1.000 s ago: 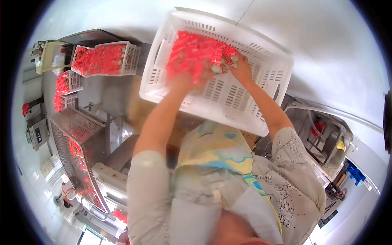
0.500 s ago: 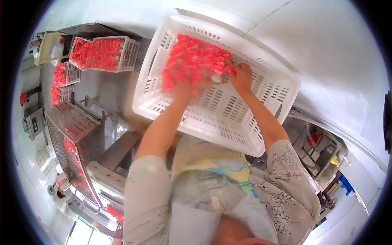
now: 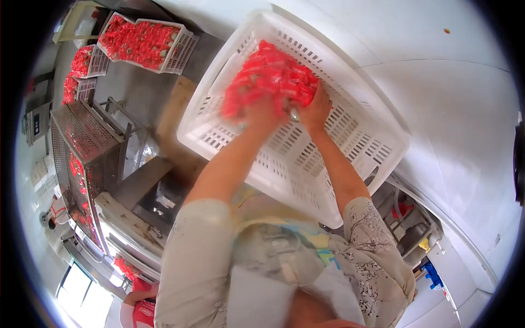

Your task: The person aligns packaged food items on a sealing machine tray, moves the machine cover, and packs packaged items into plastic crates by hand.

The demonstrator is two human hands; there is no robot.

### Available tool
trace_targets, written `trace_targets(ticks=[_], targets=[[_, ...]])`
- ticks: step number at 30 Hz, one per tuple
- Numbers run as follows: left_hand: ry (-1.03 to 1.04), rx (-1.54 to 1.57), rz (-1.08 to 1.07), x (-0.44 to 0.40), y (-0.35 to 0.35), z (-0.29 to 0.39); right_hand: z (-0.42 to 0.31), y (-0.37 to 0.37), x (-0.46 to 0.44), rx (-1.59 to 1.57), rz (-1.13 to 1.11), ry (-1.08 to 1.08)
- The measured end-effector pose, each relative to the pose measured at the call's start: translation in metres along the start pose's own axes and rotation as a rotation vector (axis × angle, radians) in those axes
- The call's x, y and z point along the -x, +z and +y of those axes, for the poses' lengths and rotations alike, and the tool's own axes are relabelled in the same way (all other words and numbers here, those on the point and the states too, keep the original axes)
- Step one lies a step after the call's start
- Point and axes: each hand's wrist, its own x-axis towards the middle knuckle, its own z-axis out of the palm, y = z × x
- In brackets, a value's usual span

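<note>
A pile of small red plastic packets (image 3: 273,74) lies at the far left end of a white slotted crate (image 3: 377,136) in front of me. My left hand (image 3: 263,113) is at the near side of the pile, blurred by motion, and the packets hide its fingers. On the right side of the pile, my right hand (image 3: 316,112) has its fingers curled round the outer packets. Some packets near my left hand are smeared by movement. The right half of the crate shows its bare slotted floor.
More crates of red packets (image 3: 147,44) stand at the upper left. Below them is a perforated metal trough (image 3: 87,136) with red packets in it. A person in a red apron (image 3: 143,311) is at the lower left. A white wall (image 3: 437,87) rises beyond the crate.
My right hand has moved in against the right side of the packets. My left hand stays at the pile's near side, still blurred. The view has shifted, and the person at lower left shows more.
</note>
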Motion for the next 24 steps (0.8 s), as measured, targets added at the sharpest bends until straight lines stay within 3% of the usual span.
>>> trace_targets(ticks=[4,7,10,16,19,22,24], targets=[[0.042,-0.051,-0.068,-0.010,0.040,-0.020,0.026,0.013,0.019,0.032,-0.102,-0.040],[0.271,-0.040,-0.118,-0.006,0.033,-0.022,0.030,-0.008,0.038,-0.046,-0.153,-0.067],[0.251,-0.044,-0.078,-0.009,0.031,-0.019,0.022,-0.027,0.037,-0.068,-0.242,0.010],[0.157,0.122,-0.161,-0.027,0.011,0.006,0.016,-0.018,-0.001,-0.138,-0.280,-0.240],[0.286,0.078,-0.080,-0.017,0.028,-0.002,-0.002,-0.037,-0.016,-0.299,-0.404,-0.056],[0.351,0.043,-0.100,-0.016,0.031,-0.005,0.011,-0.035,-0.007,0.001,-0.474,-0.232],[0.373,0.013,-0.127,-0.011,0.016,-0.002,0.022,-0.035,-0.004,-0.049,-0.567,-0.107]])
